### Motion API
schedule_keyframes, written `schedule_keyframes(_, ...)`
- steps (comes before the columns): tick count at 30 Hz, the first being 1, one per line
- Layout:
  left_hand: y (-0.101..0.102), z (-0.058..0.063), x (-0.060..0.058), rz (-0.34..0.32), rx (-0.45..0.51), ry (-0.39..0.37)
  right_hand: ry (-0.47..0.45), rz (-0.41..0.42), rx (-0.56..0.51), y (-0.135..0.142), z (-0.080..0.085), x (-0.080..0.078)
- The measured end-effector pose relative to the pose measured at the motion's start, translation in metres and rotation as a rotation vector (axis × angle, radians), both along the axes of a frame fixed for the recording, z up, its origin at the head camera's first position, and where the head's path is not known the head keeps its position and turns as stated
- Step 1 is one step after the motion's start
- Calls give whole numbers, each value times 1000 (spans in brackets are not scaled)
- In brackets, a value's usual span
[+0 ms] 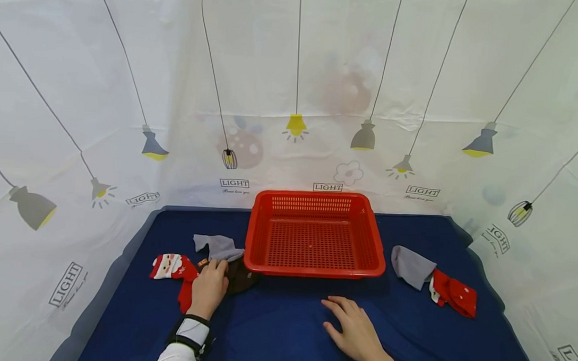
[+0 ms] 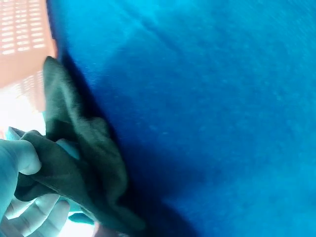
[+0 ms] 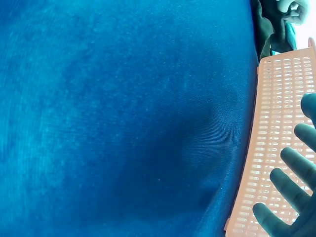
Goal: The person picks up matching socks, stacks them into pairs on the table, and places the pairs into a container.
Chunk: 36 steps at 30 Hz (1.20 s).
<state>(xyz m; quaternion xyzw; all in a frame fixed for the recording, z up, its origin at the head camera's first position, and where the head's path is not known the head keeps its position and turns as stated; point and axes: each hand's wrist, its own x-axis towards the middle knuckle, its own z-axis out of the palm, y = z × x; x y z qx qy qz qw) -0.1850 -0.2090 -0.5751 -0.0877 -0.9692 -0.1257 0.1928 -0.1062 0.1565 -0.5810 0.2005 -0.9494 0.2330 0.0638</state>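
The person's left hand [image 1: 210,288] pinches a soft, dark brown cloth thing [image 1: 241,280] that may be a sock. In the left wrist view, the thumb is on one side of the brown cloth, the fingers are on the other side, and the cloth hangs in folds. The brown cloth is at the front left corner of a big red plastic basket [image 1: 314,270] with lots of little holes

The person's right hand [image 1: 354,331] holds nothing. Its fingers are spread apart, and it is in front of the basket, on the right side. I cannot tell if it touches the dark blue cloth [image 1: 284,329] that covers the table

Just left of the left hand is a bright red cloth sock with a white Santa face [image 1: 171,266]. It is bent, and one end points down toward the person. Behind the left hand is a soft, light grey cloth piece [image 1: 219,248], and its right end comes close to the basket's left side

On the other side, to the right of the basket, there is another light grey cloth piece [image 1: 412,265], lying flat. A red cloth piece with small white marks [image 1: 457,297] touches its right end and lies a bit closer to the person

At the back is a white sheet with lamps drawn on it [image 1: 274,52], and the basket is near it
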Motion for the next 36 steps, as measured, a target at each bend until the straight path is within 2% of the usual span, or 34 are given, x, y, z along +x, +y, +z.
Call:
schedule_keyframes(8, 1, 18, 9, -40, 17, 132, 6, -7, -3, 3, -1, -2)
schedule_keyframes(17, 4, 40, 17, -43, 35, 154, -7, -17, 0, 3, -2, -1)
schedule_keyframes(23, 7, 54, 16, -75, 59, 282, -15, -23, -7, 2, -3, -2)
schedule_keyframes(25, 8, 58, 16, -82, 65, 300, -14, -23, -3, 2, -3, -2)
schedule_keyframes(30, 10, 63, 23, -89, 71, 268, -12, -25, 0, 2, -3, -1)
schedule_keyframes(36, 18, 55, 39, -90, 72, 226, -22, -36, -5, 2, -2, -1)
